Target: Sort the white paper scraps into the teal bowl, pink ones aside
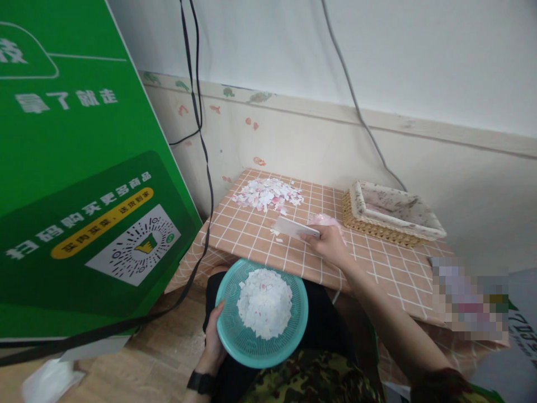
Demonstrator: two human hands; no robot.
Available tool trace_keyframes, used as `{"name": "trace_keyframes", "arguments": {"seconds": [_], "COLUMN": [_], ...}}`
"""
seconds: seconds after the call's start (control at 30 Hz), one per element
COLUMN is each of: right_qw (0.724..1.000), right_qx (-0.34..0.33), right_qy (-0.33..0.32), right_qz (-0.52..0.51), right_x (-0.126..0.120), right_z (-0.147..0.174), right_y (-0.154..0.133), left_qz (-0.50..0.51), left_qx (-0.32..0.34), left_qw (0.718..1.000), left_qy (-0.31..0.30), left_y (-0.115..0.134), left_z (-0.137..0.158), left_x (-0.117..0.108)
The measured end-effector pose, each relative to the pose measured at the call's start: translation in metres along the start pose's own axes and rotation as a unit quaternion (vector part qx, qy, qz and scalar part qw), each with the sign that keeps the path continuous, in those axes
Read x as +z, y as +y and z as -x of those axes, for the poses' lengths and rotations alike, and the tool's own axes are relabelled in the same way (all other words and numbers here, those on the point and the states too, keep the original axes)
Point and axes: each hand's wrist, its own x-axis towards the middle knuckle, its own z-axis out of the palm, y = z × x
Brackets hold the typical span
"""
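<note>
My left hand [215,336] grips the left rim of a teal plastic colander [296,336], which rests over my lap just below the table edge. A heap of small white paper scraps [265,302] lies in it. In my right hand [329,240] is a flat white scraper [293,228], its far end down near the checked tablecloth [247,235]. A few loose scraps lie by that end. Farther back on the cloth spreads a pile of white and pink scraps [268,193]. Behind my right hand sits a pink, partly hidden thing [323,219].
A wicker basket with a cloth lining [386,226] stands at the table's back right, against the wall. On the left rises a green printed panel [84,168], with a black cable [211,190] hanging in front of it. A white plastic bag [50,383] lies on the floor.
</note>
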Motion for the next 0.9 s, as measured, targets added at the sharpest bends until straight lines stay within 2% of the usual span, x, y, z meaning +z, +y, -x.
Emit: {"name": "trace_keyframes", "arguments": {"seconds": [0.27, 0.5, 0.67, 0.9], "right_qw": [1.0, 0.999, 0.999, 0.99], "right_qx": [-0.009, -0.002, -0.011, -0.026], "right_qy": [-0.014, -0.031, -0.03, -0.105], "right_qz": [-0.024, -0.041, -0.043, -0.087], "right_x": [0.008, 0.006, 0.004, 0.001], "right_z": [-0.005, 0.003, 0.007, 0.024], "right_y": [-0.004, 0.001, -0.007, -0.015], "left_qz": [0.0, 0.005, 0.015, 0.032], "left_qx": [0.014, 0.001, 0.011, 0.004], "left_qw": [1.0, 1.0, 0.999, 0.998], "left_qy": [0.025, 0.018, 0.027, 0.048], "left_y": [0.002, 0.002, 0.006, 0.02], "left_z": [0.003, 0.005, 0.012, 0.029], "left_x": [0.002, 0.004, 0.011, 0.029]}}
